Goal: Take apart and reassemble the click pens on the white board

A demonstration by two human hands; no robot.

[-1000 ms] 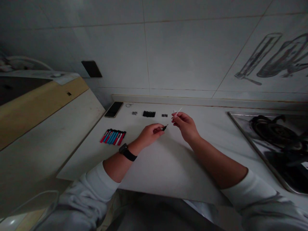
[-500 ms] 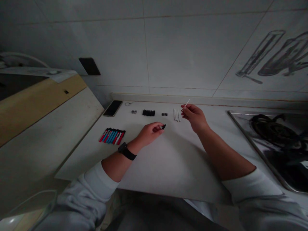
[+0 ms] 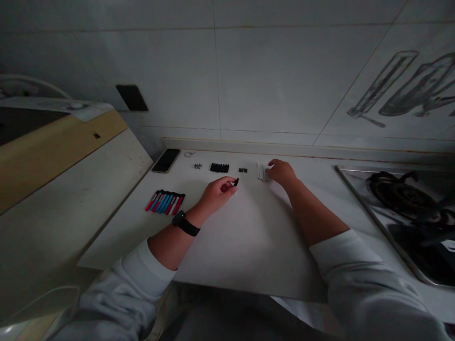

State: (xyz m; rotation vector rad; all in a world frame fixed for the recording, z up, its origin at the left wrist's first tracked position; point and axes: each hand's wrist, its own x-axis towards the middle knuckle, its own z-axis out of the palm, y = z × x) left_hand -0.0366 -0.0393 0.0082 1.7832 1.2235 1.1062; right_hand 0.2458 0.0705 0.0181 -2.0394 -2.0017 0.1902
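My left hand (image 3: 217,193) pinches a small black cylindrical piece (image 3: 236,182) between thumb and fingers, held a little above the counter. At the right end of a row of thin white sticks (image 3: 261,172), which look like pen refills, is my right hand (image 3: 282,172). Its fingertips are apart and touch or nearly touch the outermost stick; part of that stick is hidden. Between the hands and the wall lie a row of black cylindrical pieces (image 3: 219,168), some tiny dark pieces (image 3: 242,170) and several small springs (image 3: 197,166).
Red, blue and white pen-like tubes (image 3: 165,202) lie side by side at the left of the white counter (image 3: 245,246). Behind them are a phone (image 3: 166,160) and a thin ring (image 3: 189,154). A gas stove (image 3: 405,203) stands at the right, a pale cabinet-like box (image 3: 71,189) at the left.
My right hand has come down and slightly left with the white stick, to the row's right end; no stick sticks up from it now. My left hand has shifted slightly left, keeping the black piece.
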